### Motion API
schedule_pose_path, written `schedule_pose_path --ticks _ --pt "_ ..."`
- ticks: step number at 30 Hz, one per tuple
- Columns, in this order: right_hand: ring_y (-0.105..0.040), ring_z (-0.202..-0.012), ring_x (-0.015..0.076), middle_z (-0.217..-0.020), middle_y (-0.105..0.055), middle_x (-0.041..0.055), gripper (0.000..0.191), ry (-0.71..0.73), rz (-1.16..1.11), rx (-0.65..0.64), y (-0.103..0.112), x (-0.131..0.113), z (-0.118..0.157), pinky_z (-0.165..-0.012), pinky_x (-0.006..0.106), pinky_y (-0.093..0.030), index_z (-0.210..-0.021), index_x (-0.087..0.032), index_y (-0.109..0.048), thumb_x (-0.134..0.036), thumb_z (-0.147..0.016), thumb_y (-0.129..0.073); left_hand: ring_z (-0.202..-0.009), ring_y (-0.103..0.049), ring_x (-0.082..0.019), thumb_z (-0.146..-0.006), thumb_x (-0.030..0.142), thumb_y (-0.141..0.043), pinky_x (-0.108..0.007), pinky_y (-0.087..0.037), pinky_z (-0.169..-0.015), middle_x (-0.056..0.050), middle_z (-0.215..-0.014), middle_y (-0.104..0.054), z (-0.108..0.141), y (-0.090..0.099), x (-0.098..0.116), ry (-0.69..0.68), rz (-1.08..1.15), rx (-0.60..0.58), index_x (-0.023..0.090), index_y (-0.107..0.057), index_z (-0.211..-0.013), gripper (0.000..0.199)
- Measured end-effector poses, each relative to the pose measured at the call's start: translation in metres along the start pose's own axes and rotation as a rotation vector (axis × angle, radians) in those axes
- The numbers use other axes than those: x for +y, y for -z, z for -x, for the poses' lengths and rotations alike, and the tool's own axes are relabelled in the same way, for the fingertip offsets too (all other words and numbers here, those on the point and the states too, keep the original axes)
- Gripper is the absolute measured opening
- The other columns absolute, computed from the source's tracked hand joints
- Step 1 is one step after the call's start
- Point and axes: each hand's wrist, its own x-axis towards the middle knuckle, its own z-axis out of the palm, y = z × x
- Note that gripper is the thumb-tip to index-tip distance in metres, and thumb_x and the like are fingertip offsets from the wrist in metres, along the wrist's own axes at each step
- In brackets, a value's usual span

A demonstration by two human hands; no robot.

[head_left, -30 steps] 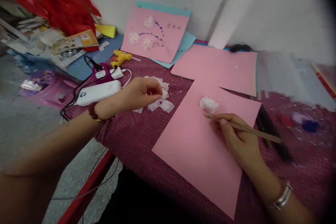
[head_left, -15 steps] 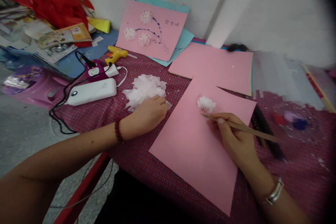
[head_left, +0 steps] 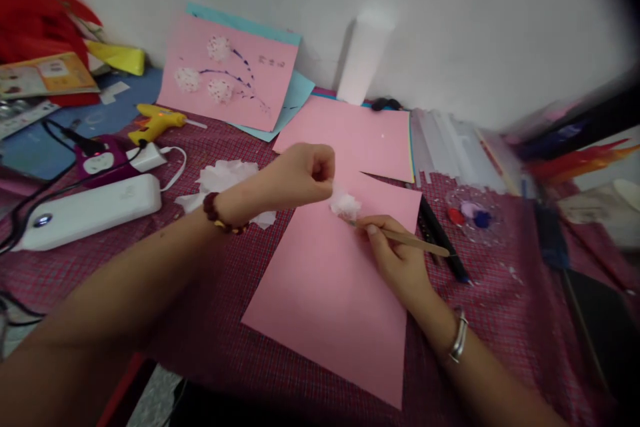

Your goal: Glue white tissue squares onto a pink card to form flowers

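Right hand [head_left: 397, 263] pinching a wooden stick [head_left: 417, 241], its tip near the six o'clock edge of a white tuft [head_left: 346, 204], which lies toward twelve on a pink sheet [head_left: 327, 320]. Left hand [head_left: 305, 175] curled at the tuft's ten o'clock; whether it grips anything cannot be told.

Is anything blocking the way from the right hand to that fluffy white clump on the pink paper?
Nothing visible does. The right hand holds a thin, light-brown wooden stick, its tip close to the near edge of the fluffy white clump. The curled left hand appears left of the clump, outside that path.
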Motion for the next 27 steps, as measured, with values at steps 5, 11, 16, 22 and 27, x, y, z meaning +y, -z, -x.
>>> schedule_pose_path --ticks 5,11,16,22,27 --pt "-0.061 -0.08 0.0178 -0.084 -0.065 0.0027 0.015 -0.016 -0.001 0.013 0.0 0.0 -0.003 -0.073 0.032 -0.047 -0.091 -0.023 -0.063 -0.025 -0.09 -0.048 -0.051 -0.039 -0.005 -0.069 0.011 -0.051 -0.019 -0.027 -0.046 0.004 -0.059 -0.048 -0.009 -0.02 -0.023 0.067 0.185 -0.139 0.013 -0.056 -0.073 0.007" --pt "-0.06 -0.077 0.0168 -0.083 -0.064 0.0023 0.016 -0.074 -0.066 0.061 0.001 -0.001 -0.005 -0.07 0.031 -0.048 -0.091 -0.023 -0.063 -0.026 -0.091 -0.048 -0.055 -0.041 -0.006 -0.071 0.018 -0.052 -0.02 -0.028 -0.05 0.002 -0.063 -0.054 -0.008 -0.013 -0.031 0.135 0.107 -0.193 0.012 -0.064 -0.076 0.014" --pt "-0.06 -0.08 0.0179 -0.082 -0.064 0.0024 0.017 -0.068 -0.06 0.0 0.002 0.0 -0.005 -0.073 0.033 -0.048 -0.091 -0.024 -0.063 -0.027 -0.091 -0.047 -0.059 -0.046 -0.008 -0.07 0.017 -0.051 -0.019 -0.032 -0.054 0.002 -0.065 -0.057 -0.011 -0.012 -0.038 0.117 0.053 -0.294 0.013 -0.063 -0.072 0.014" --pt "-0.058 -0.081 0.017 -0.085 -0.064 0.002 0.017 -0.058 0.004 0.01 0.0 0.001 -0.008 -0.073 0.031 -0.046 -0.092 -0.024 -0.063 -0.027 -0.092 -0.046 -0.061 -0.048 -0.009 -0.07 0.016 -0.048 -0.02 -0.033 -0.055 0.001 -0.068 -0.059 -0.012 -0.009 -0.05 0.06 -0.038 -0.379 0.014 -0.063 -0.073 0.015" --pt "-0.059 -0.079 0.0167 -0.085 -0.064 0.0019 0.016 -0.087 -0.043 0.022 -0.001 0.001 -0.009 -0.072 0.03 -0.047 -0.095 -0.024 -0.062 -0.028 -0.092 -0.047 -0.067 -0.053 -0.01 -0.07 0.014 -0.05 -0.021 -0.038 -0.061 -0.001 -0.076 -0.062 -0.01 -0.01 -0.047 -0.011 -0.027 -0.377 0.014 -0.065 -0.073 0.015"
